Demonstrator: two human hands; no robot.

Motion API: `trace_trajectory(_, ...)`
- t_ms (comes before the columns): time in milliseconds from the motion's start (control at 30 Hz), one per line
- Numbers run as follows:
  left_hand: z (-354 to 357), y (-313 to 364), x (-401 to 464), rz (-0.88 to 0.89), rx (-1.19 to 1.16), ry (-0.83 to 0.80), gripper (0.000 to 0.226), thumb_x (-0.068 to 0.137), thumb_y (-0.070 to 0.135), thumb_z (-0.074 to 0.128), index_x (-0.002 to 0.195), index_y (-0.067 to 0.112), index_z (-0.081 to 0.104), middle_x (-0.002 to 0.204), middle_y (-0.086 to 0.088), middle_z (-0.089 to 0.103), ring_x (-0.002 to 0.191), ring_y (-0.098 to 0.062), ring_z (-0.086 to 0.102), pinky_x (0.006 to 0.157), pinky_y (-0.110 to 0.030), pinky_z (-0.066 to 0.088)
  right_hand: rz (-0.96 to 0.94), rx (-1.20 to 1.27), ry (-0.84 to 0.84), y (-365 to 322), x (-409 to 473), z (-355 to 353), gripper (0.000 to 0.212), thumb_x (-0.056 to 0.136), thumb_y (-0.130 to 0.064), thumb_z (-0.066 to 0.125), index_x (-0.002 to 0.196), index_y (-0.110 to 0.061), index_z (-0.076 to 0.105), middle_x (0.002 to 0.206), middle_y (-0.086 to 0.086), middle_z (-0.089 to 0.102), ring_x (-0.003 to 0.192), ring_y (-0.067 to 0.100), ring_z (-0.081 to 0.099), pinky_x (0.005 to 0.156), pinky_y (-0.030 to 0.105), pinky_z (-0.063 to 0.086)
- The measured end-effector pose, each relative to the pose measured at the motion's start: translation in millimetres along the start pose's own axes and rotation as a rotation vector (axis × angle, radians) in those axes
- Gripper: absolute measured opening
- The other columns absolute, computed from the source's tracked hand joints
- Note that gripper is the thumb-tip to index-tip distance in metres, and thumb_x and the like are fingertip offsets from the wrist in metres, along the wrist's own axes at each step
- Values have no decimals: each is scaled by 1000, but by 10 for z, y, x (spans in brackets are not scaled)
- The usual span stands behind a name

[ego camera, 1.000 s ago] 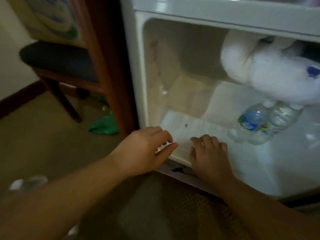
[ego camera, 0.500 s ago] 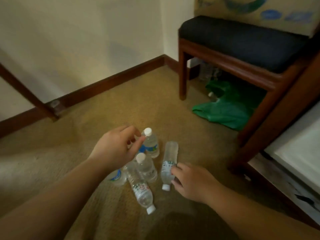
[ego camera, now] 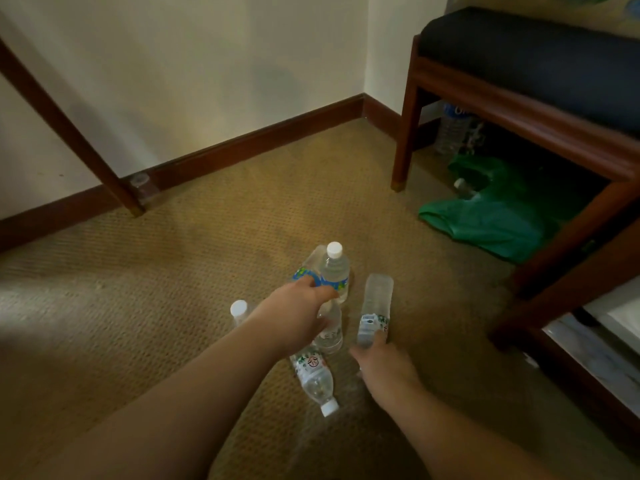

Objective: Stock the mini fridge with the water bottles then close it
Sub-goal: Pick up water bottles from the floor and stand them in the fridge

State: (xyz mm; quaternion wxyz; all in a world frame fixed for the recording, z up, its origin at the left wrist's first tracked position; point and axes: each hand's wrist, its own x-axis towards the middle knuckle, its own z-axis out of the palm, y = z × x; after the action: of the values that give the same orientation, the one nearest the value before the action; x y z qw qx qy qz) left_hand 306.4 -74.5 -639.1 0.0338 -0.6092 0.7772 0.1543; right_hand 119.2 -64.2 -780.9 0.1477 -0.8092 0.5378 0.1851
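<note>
Small clear plastic water bottles clustered on the tan woven carpet, some upright, some lying; likely light, smooth, thin-walled, best gripped mid-body. Left hand curls over an upright bottle, right hand closes on a lying bottle. Wooden bench and white mini fridge edge stand right

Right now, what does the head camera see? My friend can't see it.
Two hands reach for water bottles on the carpet: left hand over the bunch, right hand touching a lying bottle. A bench stands at right.
</note>
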Motion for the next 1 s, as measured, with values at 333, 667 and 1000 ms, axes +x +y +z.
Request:
trace_trajectory(333, -227, 310, 328, 114, 87, -26, 30, 96, 29, 62, 126, 23, 63, 124, 0, 59, 105, -19, 62, 87, -37, 54, 162, 502, 326, 582, -516, -250, 27, 94, -35, 66, 117, -37, 52, 119, -9, 47, 103, 8, 55, 85, 28, 54)
trace_trajectory(667, -1167, 1200, 560, 318, -8, 197, 29, 92, 44, 69, 119, 36, 67, 97, 17, 51, 86, -5, 55, 80, -26, 51, 167, 461, 378, 1405, -1545, -1602, 17, 86, -39, 65, 103, -36, 66, 100, -12, 47, 91, 9, 51, 78, 31, 49)
trace_trajectory(1000, -1822, 2515, 619, 618, -57, 319, 32, 87, 49, 72, 117, 39, 71, 91, 21, 56, 73, 3, 56, 65, -12, 40, 456, 488, 705, 2219, -3279, -1969, 23, 88, -44, 60, 110, -39, 66, 101, -15, 55, 90, 5, 57, 79, 29, 50)
